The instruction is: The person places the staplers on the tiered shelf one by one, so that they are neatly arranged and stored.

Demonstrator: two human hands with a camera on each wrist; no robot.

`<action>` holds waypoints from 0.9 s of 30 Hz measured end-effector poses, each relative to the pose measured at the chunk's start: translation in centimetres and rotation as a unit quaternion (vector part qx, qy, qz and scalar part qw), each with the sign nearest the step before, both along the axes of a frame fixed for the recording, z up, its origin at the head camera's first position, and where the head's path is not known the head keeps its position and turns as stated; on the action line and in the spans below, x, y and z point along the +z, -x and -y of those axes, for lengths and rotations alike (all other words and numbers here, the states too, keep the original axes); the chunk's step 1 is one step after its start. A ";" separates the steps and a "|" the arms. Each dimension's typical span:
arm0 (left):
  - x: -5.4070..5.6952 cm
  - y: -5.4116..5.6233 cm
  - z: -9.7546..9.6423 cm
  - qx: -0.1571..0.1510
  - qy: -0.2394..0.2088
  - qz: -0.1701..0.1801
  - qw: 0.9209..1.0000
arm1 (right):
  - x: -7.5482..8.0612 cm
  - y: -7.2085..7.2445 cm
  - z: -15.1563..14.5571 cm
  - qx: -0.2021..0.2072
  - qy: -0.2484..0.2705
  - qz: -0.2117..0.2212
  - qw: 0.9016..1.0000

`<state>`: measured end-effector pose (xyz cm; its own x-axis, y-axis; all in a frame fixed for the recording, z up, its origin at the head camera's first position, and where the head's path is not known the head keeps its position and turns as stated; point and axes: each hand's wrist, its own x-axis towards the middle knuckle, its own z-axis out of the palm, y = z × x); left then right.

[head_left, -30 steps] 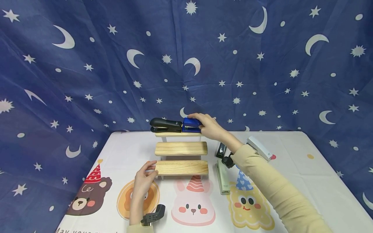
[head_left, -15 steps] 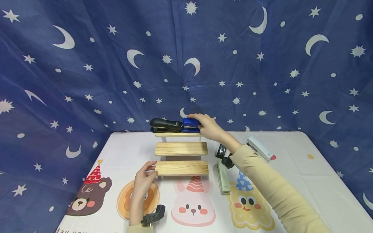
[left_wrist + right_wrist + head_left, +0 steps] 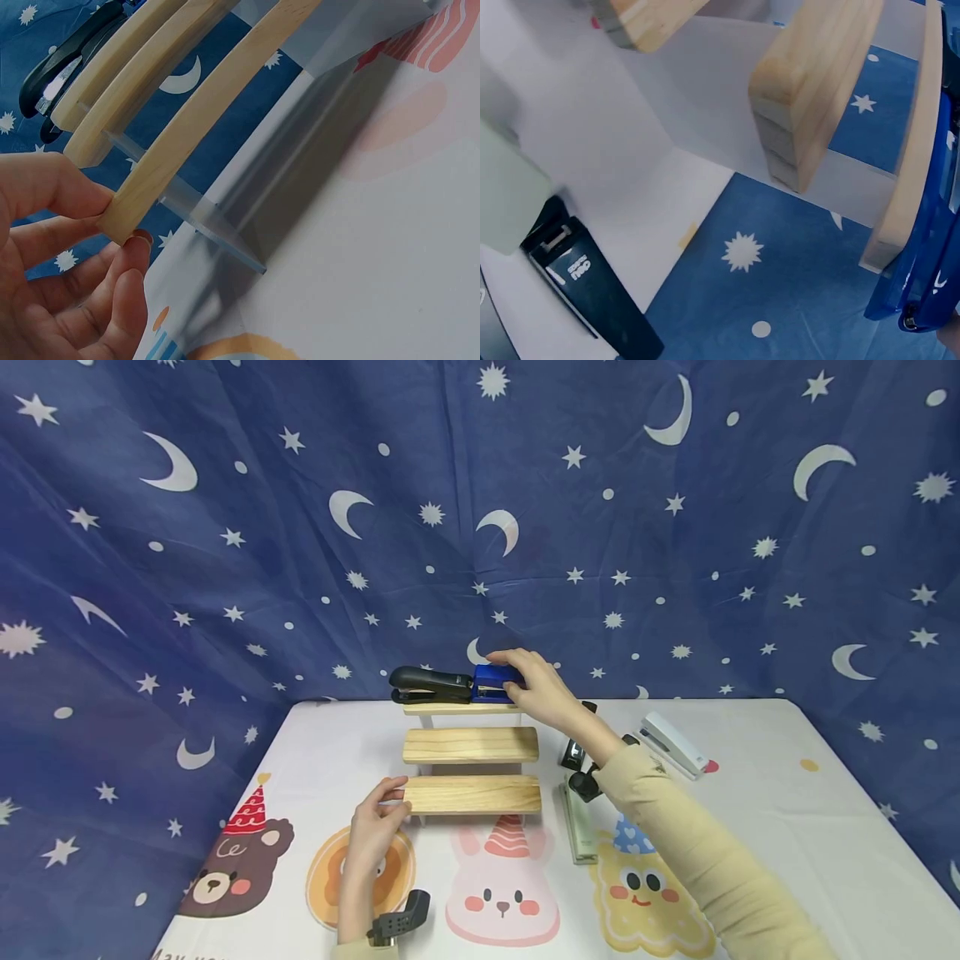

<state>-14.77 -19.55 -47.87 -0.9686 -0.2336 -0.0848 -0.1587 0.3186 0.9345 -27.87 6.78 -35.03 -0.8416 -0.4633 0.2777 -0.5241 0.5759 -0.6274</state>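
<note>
A three-tier wooden display rack (image 3: 472, 746) stands mid-table. On its top board a black stapler (image 3: 431, 685) lies end to end with a blue stapler (image 3: 491, 685). My right hand (image 3: 546, 695) holds the right part of the blue stapler, thumb in front and fingers over the top. In the right wrist view the blue stapler (image 3: 922, 259) lies along the top board, with only a sliver of the hand showing. My left hand (image 3: 375, 822) grips the left end of the lowest board (image 3: 195, 127); thumb and fingers pinch that end in the left wrist view.
Right of the rack lie a light green stapler (image 3: 581, 831), a small black stapler (image 3: 573, 754) partly behind my right wrist, and a pale stapler (image 3: 672, 743). A star-and-moon curtain (image 3: 675, 568) hangs behind the printed tablecloth (image 3: 322, 735).
The head view has shifted slightly. My right wrist has turned a little, showing more of its camera. The staplers and my left hand stay in place.
</note>
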 end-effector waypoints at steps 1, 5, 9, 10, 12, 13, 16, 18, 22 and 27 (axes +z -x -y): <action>0.0 0.0 0.0 0.001 0.000 0.000 1.000 | 0.0 -0.1 0.0 0.000 0.005 -0.001 1.000; 0.0 -0.1 0.0 0.009 0.001 0.002 1.000 | -0.2 -0.4 -0.1 0.002 0.030 -0.009 1.000; 0.1 -0.1 -0.1 0.001 -0.006 0.006 1.000 | -0.4 -0.9 -0.4 -0.001 0.057 -0.029 0.998; 0.1 -0.1 -0.1 -0.001 -0.010 0.006 1.000 | -0.5 -1.0 -0.6 -0.003 0.062 -0.035 0.997; 0.1 -0.1 0.0 -0.004 -0.011 0.006 1.000 | -0.6 -1.2 -0.8 -0.004 0.070 -0.048 0.996; 0.0 -0.1 -0.1 -0.003 -0.010 0.005 1.000 | -0.8 -1.4 -0.9 -0.004 0.072 -0.056 0.996; -0.1 0.0 -0.1 0.002 -0.009 0.005 1.000 | -1.2 -2.0 -1.4 -0.009 0.084 -0.073 0.994; -0.2 0.0 -0.1 0.004 -0.006 0.007 1.000 | -1.5 -2.5 -1.7 -0.013 0.093 -0.082 0.992; -0.2 0.1 0.0 0.004 -0.002 0.009 1.000 | -2.1 -3.6 -2.4 -0.024 0.113 -0.087 0.989; 0.0 0.0 0.0 0.000 -0.001 0.003 1.000 | -3.2 -4.9 -3.2 -0.041 0.139 -0.086 0.986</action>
